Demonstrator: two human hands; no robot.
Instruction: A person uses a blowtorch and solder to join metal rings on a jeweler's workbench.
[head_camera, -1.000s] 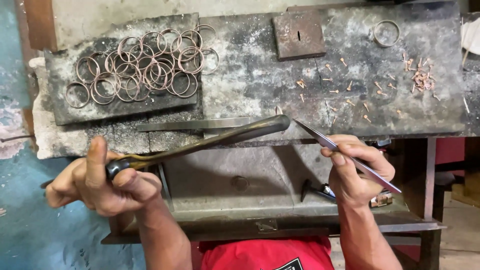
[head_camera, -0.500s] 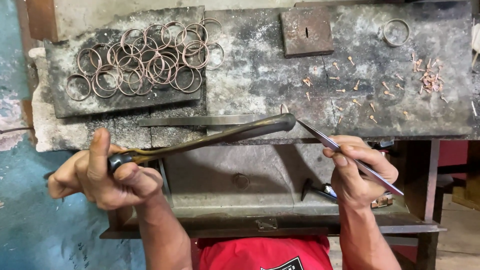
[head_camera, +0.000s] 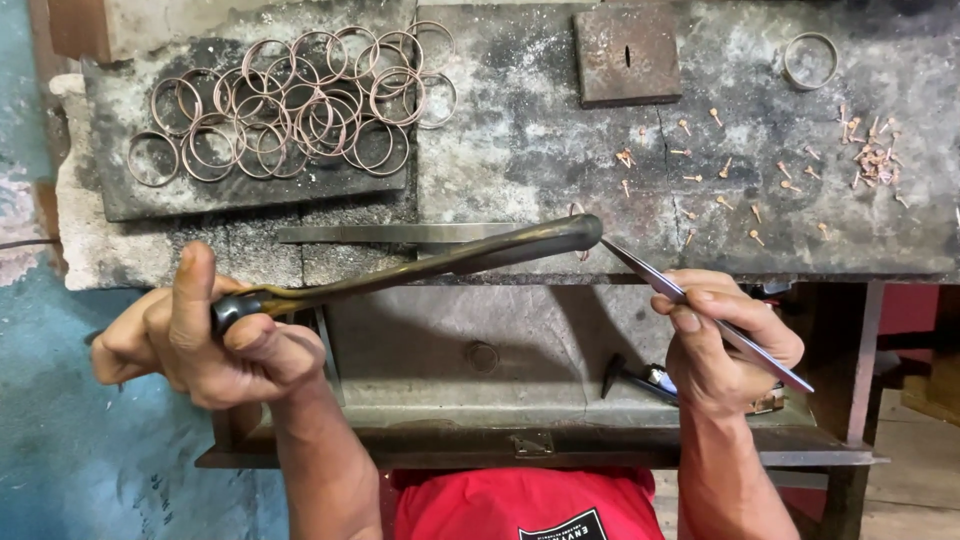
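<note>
Closest to me, over the tray under the bench, my left hand (head_camera: 200, 335) is fisted tight round the handle of a long curved metal tool (head_camera: 420, 265), thumb up, and my right hand (head_camera: 720, 340) pinches thin tweezers (head_camera: 700, 305) between thumb and fingers. Tool head and tweezer tips meet at the near edge of the workbench (head_camera: 560, 150), right at a flat metal strip (head_camera: 390, 233). Farther back: pile of copper rings (head_camera: 290, 105) on a dark slab left, loose copper rivets (head_camera: 790, 160) right, square slotted steel block (head_camera: 627, 55).
</note>
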